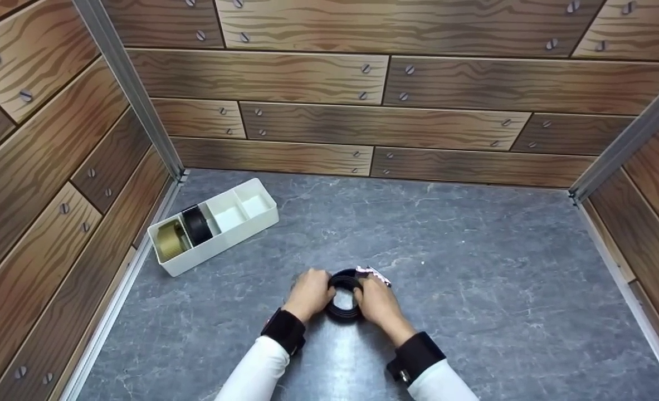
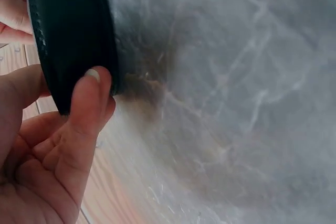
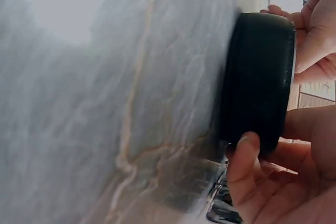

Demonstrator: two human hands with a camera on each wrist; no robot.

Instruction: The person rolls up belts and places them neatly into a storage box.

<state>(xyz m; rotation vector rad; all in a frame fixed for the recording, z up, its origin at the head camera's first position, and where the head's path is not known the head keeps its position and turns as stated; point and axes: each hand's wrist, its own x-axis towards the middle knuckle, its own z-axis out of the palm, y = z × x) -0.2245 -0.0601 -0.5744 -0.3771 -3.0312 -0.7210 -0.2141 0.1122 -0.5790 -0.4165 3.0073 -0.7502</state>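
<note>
A coiled black belt (image 1: 343,316) stands on the grey tabletop in the head view, rolled into a ring around an open middle. Its shiny buckle (image 1: 375,274) sticks out at the far right of the coil, partly behind the fingers. My left hand (image 1: 310,294) pinches the coil's left side, thumb inside the ring. On the opposite side my right hand (image 1: 379,301) grips it the same way, near the buckle. Stitching runs along the belt's edge (image 2: 73,35) in the left wrist view. From the right wrist, the smooth outer face of the coil (image 3: 257,77) shows between both hands.
A white divided box (image 1: 226,240) sits at the back left. One compartment holds a rolled olive-gold belt (image 1: 170,239), the neighbouring one a rolled black belt (image 1: 197,225). Wood-patterned walls (image 1: 307,122) with metal corner posts enclose the grey tabletop (image 1: 474,278).
</note>
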